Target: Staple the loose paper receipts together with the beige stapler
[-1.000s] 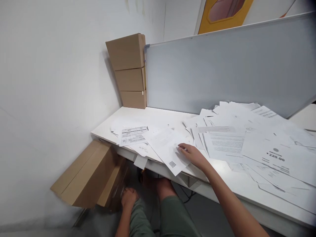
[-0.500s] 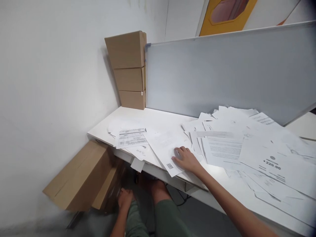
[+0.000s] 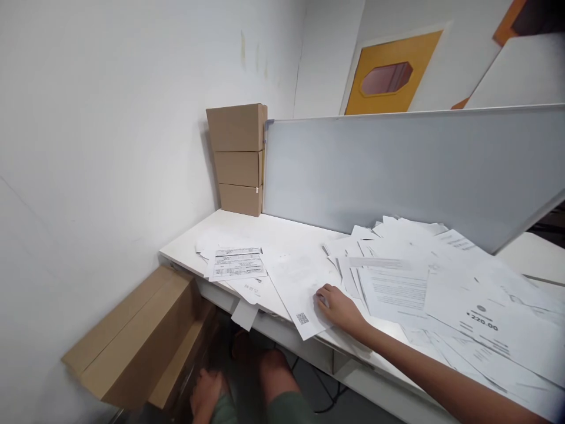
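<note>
On the white desk lies a long sheet of paper (image 3: 289,277) with a QR code near its front corner. My right hand (image 3: 339,309) rests at this sheet's right edge, its fingers curled and closed on the paper. Left of it lies a printed form (image 3: 237,263) with dark table lines, on top of other sheets. My left hand (image 3: 207,391) is low by my knee, beside the cardboard box, with its fingers curled in; nothing shows in it. A small slip of paper (image 3: 244,315) hangs over the desk's front edge.
A big loose pile of papers (image 3: 397,294) covers the desk's right side. Several brown boxes (image 3: 238,168) are stacked at the back left corner, against a grey partition (image 3: 375,168). An open cardboard box (image 3: 132,335) stands left of the desk, below its top.
The view has tilted up, so more wall and door show. My right hand's fingers have curled in more at the sheet's edge. The papers lie as before.
</note>
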